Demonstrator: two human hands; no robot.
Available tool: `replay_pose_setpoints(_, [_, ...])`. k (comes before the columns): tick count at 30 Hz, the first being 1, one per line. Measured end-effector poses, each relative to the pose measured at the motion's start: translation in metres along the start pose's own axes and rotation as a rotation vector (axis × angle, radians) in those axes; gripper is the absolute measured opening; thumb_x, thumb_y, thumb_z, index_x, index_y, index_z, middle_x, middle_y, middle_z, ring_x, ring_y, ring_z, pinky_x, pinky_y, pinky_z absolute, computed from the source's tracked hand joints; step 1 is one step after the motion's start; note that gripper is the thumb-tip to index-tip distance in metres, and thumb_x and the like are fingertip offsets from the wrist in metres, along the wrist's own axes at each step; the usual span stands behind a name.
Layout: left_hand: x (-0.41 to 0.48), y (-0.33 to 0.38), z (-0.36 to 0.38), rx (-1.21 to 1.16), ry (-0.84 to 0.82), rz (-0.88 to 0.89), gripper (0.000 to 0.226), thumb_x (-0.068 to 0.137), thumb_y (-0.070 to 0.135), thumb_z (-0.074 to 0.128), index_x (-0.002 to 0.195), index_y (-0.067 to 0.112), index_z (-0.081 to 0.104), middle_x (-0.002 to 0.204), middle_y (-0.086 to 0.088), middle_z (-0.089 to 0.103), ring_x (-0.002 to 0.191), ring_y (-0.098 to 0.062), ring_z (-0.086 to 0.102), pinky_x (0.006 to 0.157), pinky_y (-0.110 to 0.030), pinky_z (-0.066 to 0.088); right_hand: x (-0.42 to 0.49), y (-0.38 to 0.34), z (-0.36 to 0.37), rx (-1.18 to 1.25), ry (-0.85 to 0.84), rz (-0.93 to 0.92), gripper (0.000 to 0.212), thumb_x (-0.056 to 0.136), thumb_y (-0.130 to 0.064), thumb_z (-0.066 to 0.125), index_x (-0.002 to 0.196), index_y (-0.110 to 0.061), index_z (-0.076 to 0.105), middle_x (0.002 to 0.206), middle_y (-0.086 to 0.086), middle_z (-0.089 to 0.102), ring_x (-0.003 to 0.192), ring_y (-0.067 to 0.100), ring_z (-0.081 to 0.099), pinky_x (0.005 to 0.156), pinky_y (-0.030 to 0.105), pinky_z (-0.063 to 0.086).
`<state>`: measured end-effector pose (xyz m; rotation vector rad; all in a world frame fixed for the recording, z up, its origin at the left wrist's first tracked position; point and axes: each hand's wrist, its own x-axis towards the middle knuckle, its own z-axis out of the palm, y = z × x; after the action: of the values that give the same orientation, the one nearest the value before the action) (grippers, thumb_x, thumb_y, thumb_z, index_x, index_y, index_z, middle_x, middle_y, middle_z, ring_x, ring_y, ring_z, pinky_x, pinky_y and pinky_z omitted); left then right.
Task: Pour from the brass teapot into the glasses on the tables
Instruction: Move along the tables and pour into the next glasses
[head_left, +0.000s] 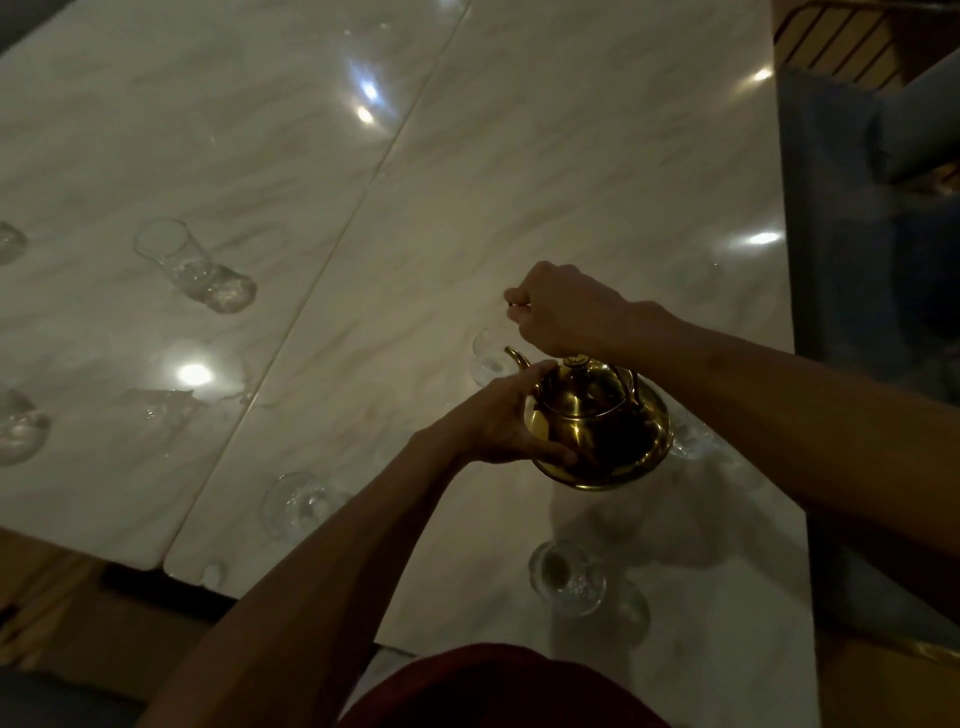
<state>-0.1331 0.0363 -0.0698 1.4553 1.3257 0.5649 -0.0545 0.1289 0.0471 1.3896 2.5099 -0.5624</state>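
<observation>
Two marble tables (519, 156) abut, with glasses (195, 265) standing on both. Your left hand (498, 421) cups the teapot (597, 431), fingers curled round its belly, and your right hand (561, 312) is fisted on the handle above the lid. The teapot hangs over the right table, its spout beside the nearest glass (488, 358).
</observation>
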Motion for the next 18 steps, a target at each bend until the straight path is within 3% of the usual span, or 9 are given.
replay_pose_setpoints(4, [-0.0029,-0.0005,-0.0012,0.008,0.013,0.008,0.096,0.077,0.026,0.085,0.151,0.033,0.024,0.148,0.006,0.043,0.122,0.002,0.034,0.076,0.011,0.028,-0.0003,-0.0025,0.0003,0.05,-0.017,-0.043,0.03,0.097,-0.018,0.049,0.118,-0.003,0.064,0.121,0.011,0.065,0.106,0.026,0.063,0.092,0.041,0.052])
replay_pose_setpoints(18, [-0.0053,-0.0014,-0.0048,0.009,0.009,-0.009,0.098,0.077,0.027,0.084,0.153,0.028,0.022,0.152,0.002,0.041,0.126,-0.003,0.036,0.077,0.007,0.029,0.006,-0.0065,0.001,0.083,-0.009,-0.033,0.029,0.095,-0.018,0.054,0.117,-0.004,0.064,0.125,0.006,0.065,0.11,0.024,0.062,0.094,0.04,0.051])
